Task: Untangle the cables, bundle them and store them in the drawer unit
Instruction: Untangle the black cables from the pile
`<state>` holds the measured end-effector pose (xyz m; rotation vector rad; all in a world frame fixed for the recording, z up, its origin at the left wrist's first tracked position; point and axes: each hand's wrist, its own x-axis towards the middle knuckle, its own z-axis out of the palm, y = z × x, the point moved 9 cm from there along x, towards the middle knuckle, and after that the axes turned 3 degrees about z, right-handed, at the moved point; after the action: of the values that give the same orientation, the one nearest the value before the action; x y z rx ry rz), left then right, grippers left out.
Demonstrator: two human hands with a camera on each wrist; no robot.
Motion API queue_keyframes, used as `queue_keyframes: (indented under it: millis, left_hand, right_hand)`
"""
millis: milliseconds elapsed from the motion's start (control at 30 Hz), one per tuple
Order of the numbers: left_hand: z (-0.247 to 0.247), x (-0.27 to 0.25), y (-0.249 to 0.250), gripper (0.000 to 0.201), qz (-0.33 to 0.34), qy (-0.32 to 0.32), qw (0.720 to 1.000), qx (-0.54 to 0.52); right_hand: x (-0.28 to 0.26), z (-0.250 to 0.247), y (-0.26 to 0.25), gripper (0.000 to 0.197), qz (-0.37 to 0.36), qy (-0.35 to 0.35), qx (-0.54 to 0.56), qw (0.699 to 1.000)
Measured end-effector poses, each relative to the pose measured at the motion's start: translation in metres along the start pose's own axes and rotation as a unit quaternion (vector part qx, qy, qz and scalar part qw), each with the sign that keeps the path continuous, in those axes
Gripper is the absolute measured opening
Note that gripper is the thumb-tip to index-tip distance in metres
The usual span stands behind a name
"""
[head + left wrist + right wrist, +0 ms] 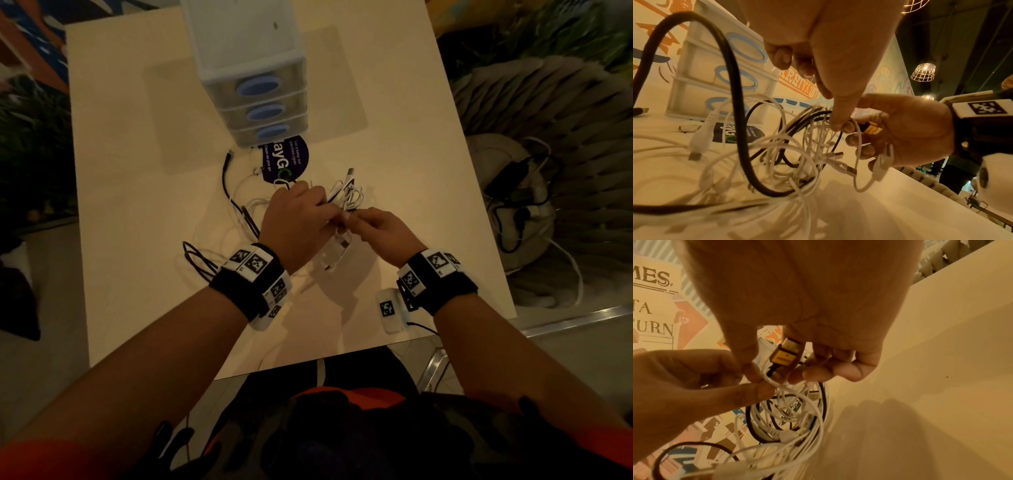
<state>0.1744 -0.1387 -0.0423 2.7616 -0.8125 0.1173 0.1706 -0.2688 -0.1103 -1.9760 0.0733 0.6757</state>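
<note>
Cables [789,155] look light, limp and snag-prone, so with left hand [298,219] pinching white strands, right hand [383,233] gripping the yellow plug [786,356], we'd pull from connectors.

Place: café or lounge.
Evidence: wire-cage pendant lamps [923,71] above the table [394,102]; painted lettered wall mural [653,305] behind it.
</note>
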Motion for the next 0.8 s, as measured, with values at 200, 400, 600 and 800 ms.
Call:
queue_keyframes:
  millis: [200, 400, 600, 800]
  left_hand:
    - [0.003, -0.002, 0.0, 0.006, 0.002, -0.029, 1.0, 0.005]
    - [0.0, -0.006, -0.007, 0.005, -0.056, 0.001, 0.998, -0.037]
    - [0.007, -0.01, -0.004, 0.006, -0.104, -0.019, 0.994, -0.037]
    - [0.002, -0.009, -0.013, 0.009, -0.142, -0.017, 0.989, -0.046]
  right_hand:
    - [-0.003, -0.011, -0.012, 0.02, -0.062, 0.105, -0.093, 0.988]
    - [-0.008, -0.021, 0.003, 0.015, -0.029, 0.17, -0.058, 0.983]
    - [-0.017, -0.015, 0.002, 0.019, -0.034, 0.196, -0.092, 0.976]
    - [-0.011, -0.015, 0.011, 0.017, -0.034, 0.175, -0.172, 0.969]
